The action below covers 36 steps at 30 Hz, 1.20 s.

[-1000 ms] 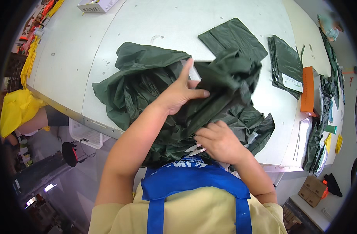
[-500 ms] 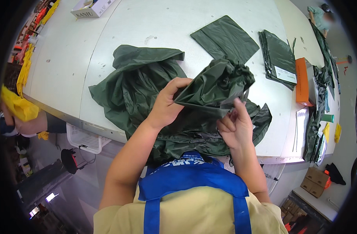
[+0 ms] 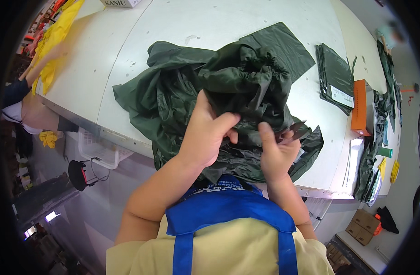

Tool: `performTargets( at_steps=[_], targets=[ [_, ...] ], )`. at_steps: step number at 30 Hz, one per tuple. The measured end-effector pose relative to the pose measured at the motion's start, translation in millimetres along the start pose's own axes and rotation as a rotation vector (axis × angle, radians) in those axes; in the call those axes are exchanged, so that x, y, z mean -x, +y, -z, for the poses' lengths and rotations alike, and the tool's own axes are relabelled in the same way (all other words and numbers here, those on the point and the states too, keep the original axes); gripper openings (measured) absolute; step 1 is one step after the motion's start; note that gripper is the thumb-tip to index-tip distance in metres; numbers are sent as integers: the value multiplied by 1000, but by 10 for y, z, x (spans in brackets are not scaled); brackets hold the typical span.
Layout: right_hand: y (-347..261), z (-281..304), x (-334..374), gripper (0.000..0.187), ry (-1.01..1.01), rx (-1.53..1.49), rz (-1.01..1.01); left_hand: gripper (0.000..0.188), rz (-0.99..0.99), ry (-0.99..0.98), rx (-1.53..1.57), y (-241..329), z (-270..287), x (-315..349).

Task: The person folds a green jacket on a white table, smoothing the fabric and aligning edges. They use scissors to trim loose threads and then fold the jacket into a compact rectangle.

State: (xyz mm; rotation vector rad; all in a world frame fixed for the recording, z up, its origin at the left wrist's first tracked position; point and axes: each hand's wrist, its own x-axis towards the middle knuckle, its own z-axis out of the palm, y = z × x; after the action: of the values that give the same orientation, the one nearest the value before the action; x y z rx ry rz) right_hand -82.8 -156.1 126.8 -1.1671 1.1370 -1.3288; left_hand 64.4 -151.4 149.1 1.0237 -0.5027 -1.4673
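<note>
Dark green raincoat-like fabric lies bunched on the table in front of me. Its raised part, a gathered section with a puckered elastic edge, is held up between my two hands. My left hand is closed on the left side of this section, thumb across the cloth. On the other side, my right hand pinches the cloth with its thumb. A dark pointed blade, seemingly of small thread snips, juts from its curled fingers; the handle is hidden.
Beyond the garment lies a folded green sheet. To the right are a stack of green packets and an orange box. At left, another person's arm reaches over yellow cloth. A white basket sits below the table edge.
The gathered section has turned so its puckered edge faces away and up. My hands have moved closer together, and the pointed blade now shows at my right hand. The other person's arm has shifted onto the yellow cloth.
</note>
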Motion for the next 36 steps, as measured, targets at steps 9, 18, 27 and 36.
performTargets(
  at_steps=[9,18,27,36],
  targets=[
    [-212,47,-39,2,-112,-786,-512,32,65,-133,317,36,97,122],
    [-588,160,-113,31,-257,655,606,36,85,-171,316,134,-41,203],
    [-340,128,-154,14,-181,663,790,43,64,-213,235,-21,-102,150],
    [-275,286,-81,7,-250,-147,16,36,65,-149,205,49,-49,98]
  ],
)
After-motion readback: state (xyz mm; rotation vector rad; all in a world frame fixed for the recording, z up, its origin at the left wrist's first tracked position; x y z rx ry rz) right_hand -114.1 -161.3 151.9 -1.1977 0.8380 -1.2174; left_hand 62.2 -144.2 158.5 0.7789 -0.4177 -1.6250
